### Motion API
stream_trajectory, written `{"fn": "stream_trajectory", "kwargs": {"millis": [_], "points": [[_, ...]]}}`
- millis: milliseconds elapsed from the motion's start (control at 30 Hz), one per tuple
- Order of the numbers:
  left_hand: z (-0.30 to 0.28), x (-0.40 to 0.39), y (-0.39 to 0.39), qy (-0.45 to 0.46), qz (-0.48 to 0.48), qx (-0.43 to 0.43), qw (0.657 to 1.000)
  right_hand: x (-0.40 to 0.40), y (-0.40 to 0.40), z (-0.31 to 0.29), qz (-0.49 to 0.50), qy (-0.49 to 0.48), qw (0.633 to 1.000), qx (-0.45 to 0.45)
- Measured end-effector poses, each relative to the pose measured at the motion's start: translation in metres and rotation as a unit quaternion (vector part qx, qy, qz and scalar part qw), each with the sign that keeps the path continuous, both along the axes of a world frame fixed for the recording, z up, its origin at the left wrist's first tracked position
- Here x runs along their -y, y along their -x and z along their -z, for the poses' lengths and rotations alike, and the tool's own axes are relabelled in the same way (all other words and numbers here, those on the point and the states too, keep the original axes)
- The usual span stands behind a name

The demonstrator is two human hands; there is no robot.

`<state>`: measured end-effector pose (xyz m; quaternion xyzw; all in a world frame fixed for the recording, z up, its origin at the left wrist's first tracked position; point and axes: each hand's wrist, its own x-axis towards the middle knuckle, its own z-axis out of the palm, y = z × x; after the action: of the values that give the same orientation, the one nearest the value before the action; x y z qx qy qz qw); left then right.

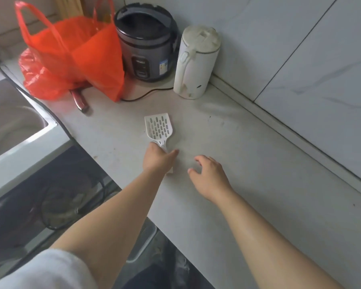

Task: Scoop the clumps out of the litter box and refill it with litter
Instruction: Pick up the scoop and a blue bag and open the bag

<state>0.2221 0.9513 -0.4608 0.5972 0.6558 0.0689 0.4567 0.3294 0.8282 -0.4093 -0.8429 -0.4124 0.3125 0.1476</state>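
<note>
A white slotted litter scoop (pixel 159 127) lies flat on the grey countertop (pixel 258 174), its blade pointing away from me. My left hand (pixel 157 159) covers the scoop's handle, fingers curled round it. My right hand (pixel 208 174) hovers just right of it with fingers loosely spread, holding nothing. No litter box or litter is in view.
An orange plastic bag (pixel 71 57) stands at the back left with a red-handled tool (pixel 79 102) poking out below it. A grey rice cooker (pixel 147 42) and a white kettle (pixel 194 63) stand against the wall. A steel sink (pixel 13 122) lies to the left.
</note>
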Motion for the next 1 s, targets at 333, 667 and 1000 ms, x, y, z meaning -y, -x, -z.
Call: {"fn": "stream_trajectory", "kwargs": {"millis": [333, 667, 1000], "points": [[0.021, -0.017, 0.001, 0.129, -0.071, 0.150, 0.978, -0.029, 0.004, 0.017, -0.017, 0.015, 0.999, -0.037], [-0.047, 0.024, 0.038, 0.178, -0.142, 0.295, 0.928, -0.026, 0.033, -0.027, -0.033, -0.035, 0.998, -0.042], [-0.153, 0.038, 0.061, 0.056, -0.136, 0.383, 0.912, -0.011, 0.022, -0.135, -0.066, -0.158, 0.984, 0.043]]}}
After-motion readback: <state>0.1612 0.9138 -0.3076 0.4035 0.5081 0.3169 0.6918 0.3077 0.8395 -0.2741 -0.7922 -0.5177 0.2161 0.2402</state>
